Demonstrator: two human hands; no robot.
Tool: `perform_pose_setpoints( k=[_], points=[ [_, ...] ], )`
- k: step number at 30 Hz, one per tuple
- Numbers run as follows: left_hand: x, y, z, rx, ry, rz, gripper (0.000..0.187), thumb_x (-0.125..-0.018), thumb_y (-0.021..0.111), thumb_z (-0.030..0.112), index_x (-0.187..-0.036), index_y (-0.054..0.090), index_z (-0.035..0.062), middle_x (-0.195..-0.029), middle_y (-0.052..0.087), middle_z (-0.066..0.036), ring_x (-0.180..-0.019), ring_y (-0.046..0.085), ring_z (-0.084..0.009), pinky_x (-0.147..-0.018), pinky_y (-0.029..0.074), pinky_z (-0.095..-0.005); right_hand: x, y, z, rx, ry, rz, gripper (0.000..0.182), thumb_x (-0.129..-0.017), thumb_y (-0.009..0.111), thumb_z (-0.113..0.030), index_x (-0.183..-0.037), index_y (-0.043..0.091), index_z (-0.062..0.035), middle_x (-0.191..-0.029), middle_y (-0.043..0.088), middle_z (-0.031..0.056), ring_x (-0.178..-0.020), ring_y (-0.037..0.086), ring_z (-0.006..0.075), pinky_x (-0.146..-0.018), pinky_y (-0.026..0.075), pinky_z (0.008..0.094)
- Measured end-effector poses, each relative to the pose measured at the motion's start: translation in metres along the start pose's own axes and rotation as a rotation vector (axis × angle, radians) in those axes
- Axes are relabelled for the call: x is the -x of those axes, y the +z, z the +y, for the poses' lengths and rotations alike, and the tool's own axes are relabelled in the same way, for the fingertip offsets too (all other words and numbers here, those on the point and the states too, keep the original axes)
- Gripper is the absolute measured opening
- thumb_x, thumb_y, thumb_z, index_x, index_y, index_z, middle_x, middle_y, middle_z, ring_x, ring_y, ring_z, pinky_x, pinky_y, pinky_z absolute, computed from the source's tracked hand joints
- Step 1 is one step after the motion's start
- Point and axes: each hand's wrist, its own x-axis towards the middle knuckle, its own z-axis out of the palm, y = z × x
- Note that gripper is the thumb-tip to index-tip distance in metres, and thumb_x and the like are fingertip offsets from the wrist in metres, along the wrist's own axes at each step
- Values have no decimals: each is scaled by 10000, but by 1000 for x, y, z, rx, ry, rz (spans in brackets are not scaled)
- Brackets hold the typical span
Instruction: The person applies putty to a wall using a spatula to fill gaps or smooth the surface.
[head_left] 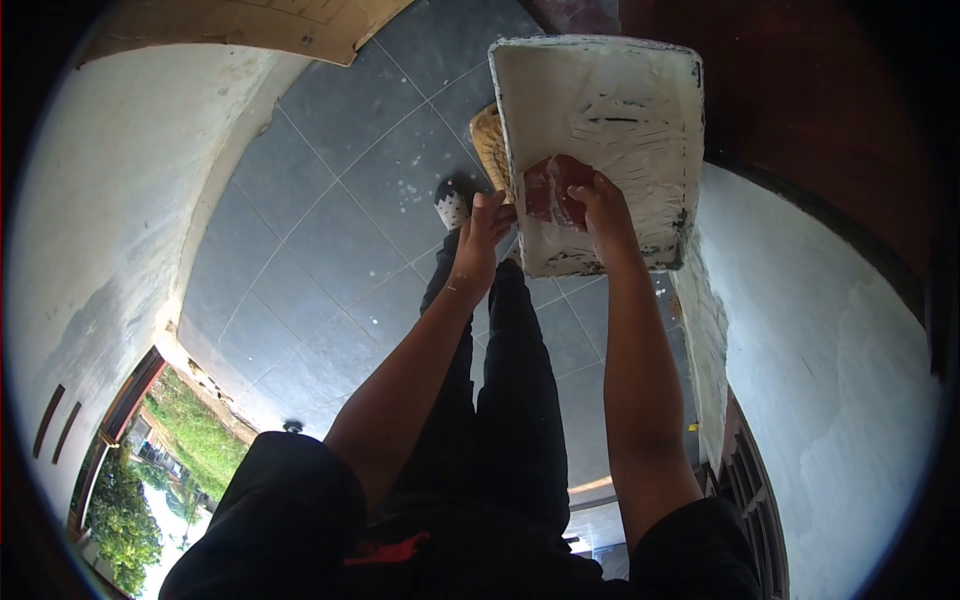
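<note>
A white paint tray (655,150) lies in front of me, its inside coated with white paste and streaked with dark marks. My right hand (604,212) is closed on a flat reddish-brown scraper (550,190), thumb on top, over the lower left part of the tray. White paste smears the scraper's face. At the tray's left rim is my left hand (482,235), thumb raised and fingers reaching to the edge, gripping it there.
Grey floor tiles (330,220) spotted with white drips spread beneath. A tan patterned object (487,140) shows behind the tray's left side. White walls stand at left (130,190) and right (820,330). Cardboard (250,25) lies at the upper left.
</note>
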Motion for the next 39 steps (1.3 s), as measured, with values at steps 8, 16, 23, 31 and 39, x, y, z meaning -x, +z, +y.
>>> perform_pose_setpoints(
  k=[8,16,23,31,39],
  points=[
    [-4,-2,-8,81,16,14,992,-946,280,750,-1459,344,-97,-1400,484,-265,-1338,453,-347,-1156,283,-445,10,-13,-17,-24,174,-153,376,-869,617,-160,-1229,597,-52,-1025,648,40,-859,613,125,-665,494,297],
    [16,-12,-13,67,46,93,913,-970,296,708,-1454,382,-62,-1369,522,-241,-1314,478,-330,-1138,308,-434,56,-33,-25,-405,66,-204,398,-873,625,-126,-1257,560,-41,-1086,659,54,-840,683,147,-583,569,287],
    [76,-34,-2,-27,77,82,892,-987,215,693,-1478,353,-39,-1371,540,-204,-1325,485,-293,-1153,304,-415,135,-54,-49,-736,-119,-224,469,-927,630,-200,-1347,484,-49,-1222,637,112,-1037,679,249,-772,623,390],
    [135,15,54,-83,210,-33,882,-992,207,683,-1483,345,-37,-1372,539,-206,-1325,489,-294,-1154,306,-409,238,-69,-114,-929,-200,-263,593,-1003,434,-553,-1393,473,-107,-1288,629,100,-1124,651,256,-806,604,396],
    [178,96,131,-165,496,-410,794,-1000,315,646,-1445,429,-1,-1327,566,-179,-1280,518,-273,-1126,342,-412,360,-99,-172,-1094,-419,-227,528,-1028,367,-472,-1404,478,-119,-1334,613,111,-1179,629,289,-895,566,461]
  ],
)
